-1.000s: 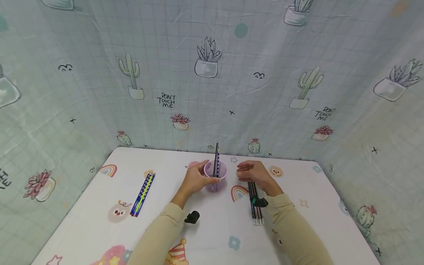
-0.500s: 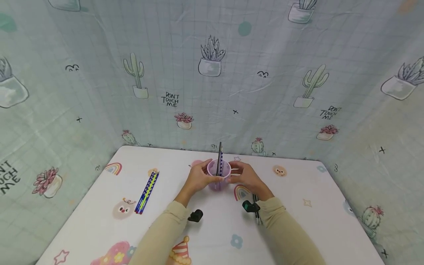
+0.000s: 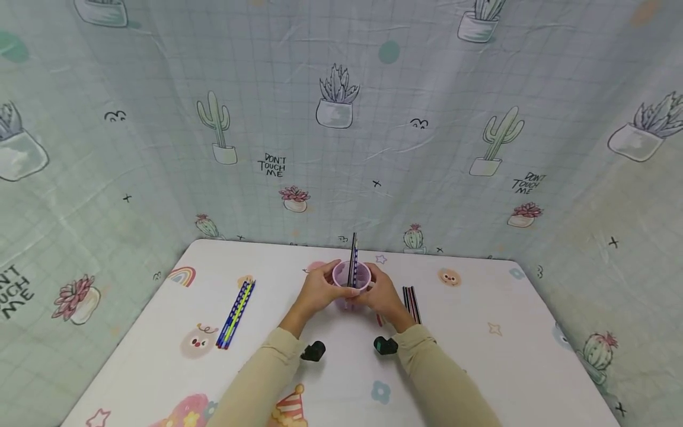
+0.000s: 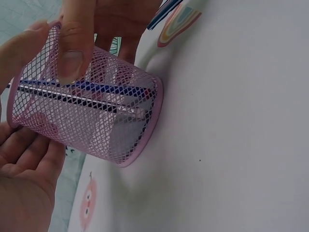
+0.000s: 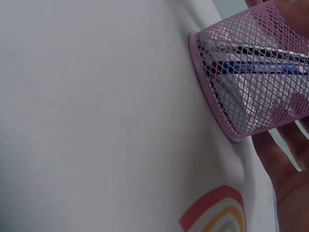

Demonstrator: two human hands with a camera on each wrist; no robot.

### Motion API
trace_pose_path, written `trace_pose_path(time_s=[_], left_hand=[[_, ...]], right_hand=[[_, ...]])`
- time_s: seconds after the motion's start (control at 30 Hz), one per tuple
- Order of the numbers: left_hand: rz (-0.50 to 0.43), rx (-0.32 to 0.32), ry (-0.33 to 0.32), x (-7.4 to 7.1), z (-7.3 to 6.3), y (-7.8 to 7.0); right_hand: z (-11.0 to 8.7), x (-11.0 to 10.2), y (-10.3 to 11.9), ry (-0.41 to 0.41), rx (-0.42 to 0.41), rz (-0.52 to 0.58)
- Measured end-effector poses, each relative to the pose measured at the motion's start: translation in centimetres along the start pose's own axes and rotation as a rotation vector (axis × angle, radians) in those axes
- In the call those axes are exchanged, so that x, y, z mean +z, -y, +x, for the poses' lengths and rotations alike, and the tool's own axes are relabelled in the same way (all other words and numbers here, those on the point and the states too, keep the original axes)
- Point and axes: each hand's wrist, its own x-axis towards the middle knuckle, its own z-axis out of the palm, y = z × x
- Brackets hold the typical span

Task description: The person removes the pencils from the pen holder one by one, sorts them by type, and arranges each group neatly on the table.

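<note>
A pink wire-mesh pencil cup [image 3: 341, 274] stands upright on the white table between both hands. My left hand [image 3: 319, 290] grips its left side, thumb across the front near the rim. On the other side my right hand [image 3: 383, 295] holds the cup, its thumb over the mesh and its fingers behind. Two pencils stand inside: a black one [image 3: 351, 255] and a blue patterned one [image 3: 356, 261]. Through the mesh cup [image 4: 87, 121] in the left wrist view, their lower ends show near the base. The right wrist view shows the blue pencil [image 5: 270, 67] too.
Several blue patterned pencils and a yellow-green one lie together as a left-hand bundle [image 3: 235, 314]. A bundle of black pencils [image 3: 411, 302] lies right of the cup, partly hidden by the right forearm. A patterned cloth [image 3: 267, 118] hangs around the table's [image 3: 453, 373] back and sides.
My right hand has moved left from above the black pencils to the cup and now grips it. The left hand has kept its hold on the cup.
</note>
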Motion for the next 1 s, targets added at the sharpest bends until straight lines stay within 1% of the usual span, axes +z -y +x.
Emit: trace_pose_path(time_s=[0.2,0.3,0.37,0.47,0.53,0.6,0.67,0.77,0.87,0.93,1.0], left_hand=[[0.087,0.042,0.025,-0.4,0.3,-0.9],[0.064,0.049,0.024,-0.5,0.5,-1.5],[0.02,0.048,-0.021,-0.5,0.6,-1.9],[-0.083,0.079,-0.14,-0.3,0.8,-2.8],[-0.115,0.11,-0.21,0.0,1.0,-3.2],[-0.122,0.127,-0.243,0.4,1.1,-3.6],[-0.105,0.115,-0.242,1.0,1.2,-3.8],[-0.07,0.083,-0.215,1.8,1.5,-4.1],[-0.028,0.066,-0.202,2.4,1.7,-4.4],[0.009,0.06,-0.209,2.8,1.9,-4.6],[0.067,0.051,-0.229,3.1,2.1,-5.0]], right_hand=[[0.3,-0.5,0.1,0.005,-0.028,-0.038],[0.2,-0.5,0.1,0.01,-0.025,-0.035],[0.1,-0.6,0.1,0.013,-0.02,-0.034],[0.0,-0.6,0.1,0.01,-0.008,-0.029],[0.0,-0.7,0.0,0.008,-0.006,-0.028],[0.0,-0.7,0.0,0.002,-0.008,-0.03],[0.0,-0.7,-0.1,-0.003,-0.008,-0.037],[0.0,-0.7,-0.1,-0.005,-0.018,-0.032],[0.1,-0.6,0.0,-0.004,-0.011,-0.019],[0.1,-0.6,0.0,0.0,-0.004,-0.012],[0.0,-0.7,0.1,0.002,-0.004,-0.028]])
